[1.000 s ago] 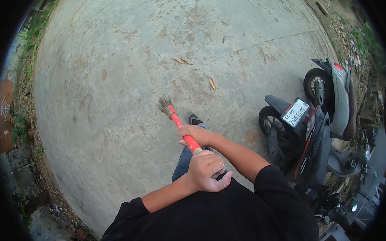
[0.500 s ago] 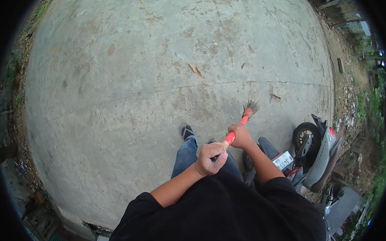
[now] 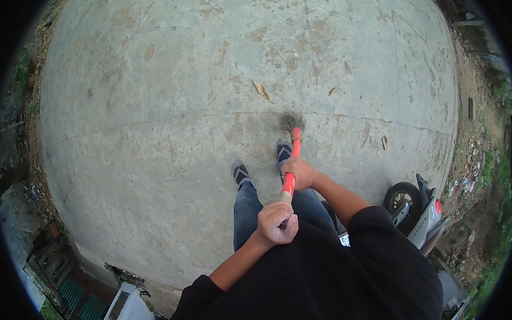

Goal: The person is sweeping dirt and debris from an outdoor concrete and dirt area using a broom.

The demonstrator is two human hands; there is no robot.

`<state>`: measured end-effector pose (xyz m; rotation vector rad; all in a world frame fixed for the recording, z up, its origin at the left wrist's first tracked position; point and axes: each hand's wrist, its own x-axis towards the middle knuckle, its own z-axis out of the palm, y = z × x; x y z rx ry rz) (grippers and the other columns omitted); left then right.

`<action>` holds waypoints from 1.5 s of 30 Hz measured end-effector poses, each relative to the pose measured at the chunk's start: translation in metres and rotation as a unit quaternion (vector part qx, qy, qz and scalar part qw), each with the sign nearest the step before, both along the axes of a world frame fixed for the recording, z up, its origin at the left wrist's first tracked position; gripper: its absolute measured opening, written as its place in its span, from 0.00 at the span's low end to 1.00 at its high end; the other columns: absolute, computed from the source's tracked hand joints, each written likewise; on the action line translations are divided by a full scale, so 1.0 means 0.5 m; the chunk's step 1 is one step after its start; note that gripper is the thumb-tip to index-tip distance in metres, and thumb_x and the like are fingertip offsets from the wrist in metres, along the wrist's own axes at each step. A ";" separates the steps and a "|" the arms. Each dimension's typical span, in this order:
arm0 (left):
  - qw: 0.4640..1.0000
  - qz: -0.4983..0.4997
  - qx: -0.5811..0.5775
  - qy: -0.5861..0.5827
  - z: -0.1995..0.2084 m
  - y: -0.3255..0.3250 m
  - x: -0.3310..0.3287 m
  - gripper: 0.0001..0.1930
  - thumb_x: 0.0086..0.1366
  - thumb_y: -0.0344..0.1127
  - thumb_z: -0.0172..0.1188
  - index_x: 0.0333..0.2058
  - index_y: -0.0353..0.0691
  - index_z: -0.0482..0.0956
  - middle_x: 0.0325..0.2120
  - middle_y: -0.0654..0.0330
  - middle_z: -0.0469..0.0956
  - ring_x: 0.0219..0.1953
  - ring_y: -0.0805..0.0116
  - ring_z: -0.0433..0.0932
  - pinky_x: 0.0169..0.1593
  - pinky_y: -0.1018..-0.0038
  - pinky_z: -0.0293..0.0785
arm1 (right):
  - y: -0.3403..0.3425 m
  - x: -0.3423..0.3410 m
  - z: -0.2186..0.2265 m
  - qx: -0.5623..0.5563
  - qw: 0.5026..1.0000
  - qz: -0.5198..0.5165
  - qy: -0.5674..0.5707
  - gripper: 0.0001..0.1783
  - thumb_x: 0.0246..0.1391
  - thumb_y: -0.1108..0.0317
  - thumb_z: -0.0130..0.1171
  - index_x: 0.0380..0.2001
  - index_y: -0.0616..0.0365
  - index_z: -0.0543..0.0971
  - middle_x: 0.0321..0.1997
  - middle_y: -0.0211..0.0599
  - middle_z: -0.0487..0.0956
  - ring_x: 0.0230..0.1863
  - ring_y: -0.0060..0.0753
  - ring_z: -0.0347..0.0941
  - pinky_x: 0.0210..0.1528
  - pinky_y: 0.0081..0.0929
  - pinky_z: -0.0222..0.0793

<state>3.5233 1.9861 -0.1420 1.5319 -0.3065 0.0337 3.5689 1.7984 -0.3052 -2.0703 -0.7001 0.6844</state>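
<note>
A broom (image 3: 296, 137) with a red-covered handle slants away from my body, its dark bristle head at the concrete just beyond my right foot. The bristles are smeared by motion. My left hand (image 3: 277, 222) is closed around the pale top end of the handle, close to my waist. Lower on the red part, my right hand (image 3: 300, 172) wraps round the shaft. A long curled brown leaf (image 3: 261, 91) lies on the concrete ahead of the bristles. Two smaller dry leaves lie to the right, one a short curl (image 3: 331, 91), the other an upright-looking brown leaf (image 3: 384, 142).
Grey cracked concrete (image 3: 171, 146) with brown stains spreads around my sandalled feet. A parked motorbike (image 3: 415, 208) stands close at my right. Dirt and litter (image 3: 470, 158) border the right edge. At lower left are a white box-like object (image 3: 127, 311) and green slats (image 3: 80, 296).
The broom head has swept leftward, and the handle now points more straight ahead. My right foot has come forward into sight. The small leaf at right has shifted rightward and turned.
</note>
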 end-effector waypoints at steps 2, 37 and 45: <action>0.993 0.004 -0.004 0.121 -0.045 -0.092 0.000 0.14 0.66 0.24 0.60 0.20 0.36 0.70 0.16 0.59 0.69 0.16 0.70 0.67 0.23 0.73 0.63 | -0.167 -0.019 -0.003 -0.131 0.990 -0.044 0.018 0.11 0.41 0.61 0.68 0.22 0.54 0.78 0.30 0.45 0.81 0.40 0.56 0.78 0.50 0.49 0.72; 0.999 -0.021 0.024 -0.023 -0.016 -0.078 0.438 0.15 0.66 0.29 0.56 0.19 0.39 0.66 0.13 0.61 0.70 0.16 0.71 0.70 0.23 0.73 0.68 | -0.046 0.373 -0.009 0.044 0.988 -0.148 0.003 0.10 0.46 0.65 0.67 0.23 0.56 0.77 0.27 0.47 0.79 0.34 0.59 0.78 0.41 0.51 0.72; 0.994 -0.024 -0.110 0.009 0.071 -0.098 0.578 0.18 0.76 0.32 0.47 0.23 0.43 0.59 0.13 0.67 0.60 0.14 0.76 0.61 0.27 0.72 0.67 | -0.068 0.468 0.047 -0.029 0.967 -0.254 -0.012 0.13 0.37 0.64 0.70 0.23 0.57 0.77 0.29 0.51 0.79 0.40 0.61 0.78 0.45 0.53 0.73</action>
